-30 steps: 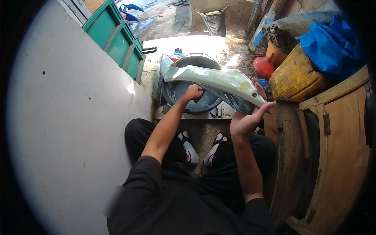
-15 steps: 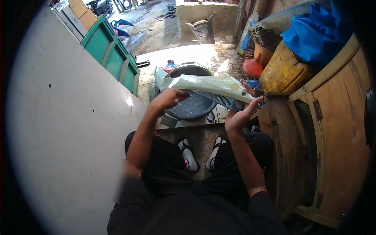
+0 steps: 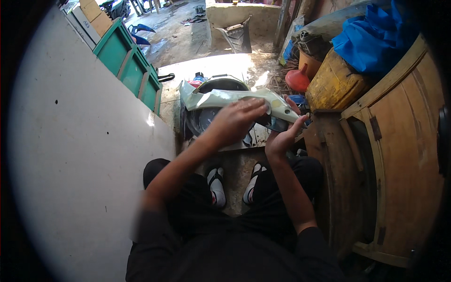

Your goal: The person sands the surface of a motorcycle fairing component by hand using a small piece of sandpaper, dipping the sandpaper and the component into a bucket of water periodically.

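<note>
Your right hand (image 3: 282, 137) cups the near end of the pale green panel (image 3: 221, 98) from below, fingers curled up around its edge. Left hand (image 3: 237, 120) lies flat on top, palm down, fingers spread (not gripping, just pressing). Panel's long axis runs left-right across both hands, its far end up-left over the dark round tub (image 3: 206, 117). Both forearms reach forward from your lap; green crate (image 3: 127, 61) sits left.

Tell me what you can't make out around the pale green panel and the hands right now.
- Head view: left hand is motion-blurred; what its fingers hold, if anything, is unclear.
- Pale green panel: its middle is covered by that hand.
- Right hand: its palm faces away, so its grip under the panel's end is hidden.
- Dark basin: mostly hidden beneath the panel.
</note>
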The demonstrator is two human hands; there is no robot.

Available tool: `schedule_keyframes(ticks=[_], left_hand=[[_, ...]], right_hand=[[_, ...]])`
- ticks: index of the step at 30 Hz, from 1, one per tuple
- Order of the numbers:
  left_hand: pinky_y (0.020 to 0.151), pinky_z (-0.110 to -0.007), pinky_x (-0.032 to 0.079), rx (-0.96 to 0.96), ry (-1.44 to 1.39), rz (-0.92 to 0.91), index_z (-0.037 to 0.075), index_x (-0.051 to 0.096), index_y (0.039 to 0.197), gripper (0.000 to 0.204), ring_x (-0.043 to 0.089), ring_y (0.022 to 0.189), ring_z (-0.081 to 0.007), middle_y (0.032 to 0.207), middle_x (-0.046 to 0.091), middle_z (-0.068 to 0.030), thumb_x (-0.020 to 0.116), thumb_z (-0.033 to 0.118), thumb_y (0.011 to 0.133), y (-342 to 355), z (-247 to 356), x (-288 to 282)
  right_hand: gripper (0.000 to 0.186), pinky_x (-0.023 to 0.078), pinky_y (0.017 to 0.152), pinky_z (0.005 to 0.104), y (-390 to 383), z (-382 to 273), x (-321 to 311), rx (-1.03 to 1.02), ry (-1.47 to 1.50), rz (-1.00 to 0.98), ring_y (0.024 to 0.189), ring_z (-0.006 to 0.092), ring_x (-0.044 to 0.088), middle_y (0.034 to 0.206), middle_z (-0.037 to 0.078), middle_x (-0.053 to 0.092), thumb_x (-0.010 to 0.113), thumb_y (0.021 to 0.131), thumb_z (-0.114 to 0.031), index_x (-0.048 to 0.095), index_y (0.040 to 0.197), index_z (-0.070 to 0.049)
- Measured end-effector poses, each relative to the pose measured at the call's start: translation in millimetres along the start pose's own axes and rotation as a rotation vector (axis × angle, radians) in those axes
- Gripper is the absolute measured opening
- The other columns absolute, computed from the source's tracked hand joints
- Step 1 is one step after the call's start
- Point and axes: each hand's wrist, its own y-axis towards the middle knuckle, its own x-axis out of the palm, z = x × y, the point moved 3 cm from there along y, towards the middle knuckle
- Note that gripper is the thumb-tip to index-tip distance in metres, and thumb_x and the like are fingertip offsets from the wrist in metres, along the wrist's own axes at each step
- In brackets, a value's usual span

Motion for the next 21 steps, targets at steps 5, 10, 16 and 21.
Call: schedule_keyframes(ticks=[5, 10, 16, 21], left_hand=[[0.114, -0.048, 0.037, -0.104, -0.058, 0.004, 0.008, 0.051, 0.145, 0.052, 0.043, 0.143, -0.0316, 0.152, 0.048, -0.0159, 0.062, 0.018, 0.094, -19.3, 15.1, 10.8], [0.118, -0.05, 0.03, -0.083, -0.085, 0.01, 0.012, 0.044, 0.151, 0.062, 0.035, 0.148, -0.0309, 0.158, 0.04, -0.0139, 0.064, 0.031, 0.095, -31.1, 17.7, 17.0], [0.115, -0.048, 0.035, 0.028, -0.14, 0.105, 0.013, 0.055, 0.142, 0.049, 0.046, 0.142, -0.029, 0.149, 0.053, -0.013, 0.063, 0.026, 0.095, -33.9, 26.9, 21.7], [0.111, -0.046, 0.041, -0.348, -0.139, 0.274, 0.009, 0.068, 0.127, 0.035, 0.057, 0.13, -0.0322, 0.136, 0.063, -0.015, 0.058, 0.027, 0.099, -49.4, -35.5, 33.2]], right_hand=[[0.069, 0.035, 0.116, 0.043, -3.7, -0.2, -0.8, 0.031, -0.004, 0.011, 0.133, 0.0291, 0.048, 0.138, 0.017, 0.052, 0.018, 0.108, -0.057, 0.051, 0.134, -0.002], [0.069, 0.033, 0.117, 0.0438, -7.9, -0.6, 0.3, -0.032, -0.046, -0.035, 0.134, 0.0292, 0.047, 0.139, 0.017, 0.051, 0.016, 0.108, -0.057, 0.049, 0.134, -0.002], [0.068, 0.033, 0.117, 0.0456, -6.7, 3.9, -4.9, -0.044, -0.031, -0.051, 0.134, 0.0298, 0.047, 0.138, 0.018, 0.052, 0.019, 0.108, -0.057, 0.051, 0.132, -0.002], [0.07, 0.031, 0.119, 0.0451, -0.7, 4.1, -5.0, -0.075, -0.056, -0.035, 0.136, 0.0292, 0.046, 0.141, 0.016, 0.054, 0.018, 0.107, -0.058, 0.054, 0.131, -0.003]])
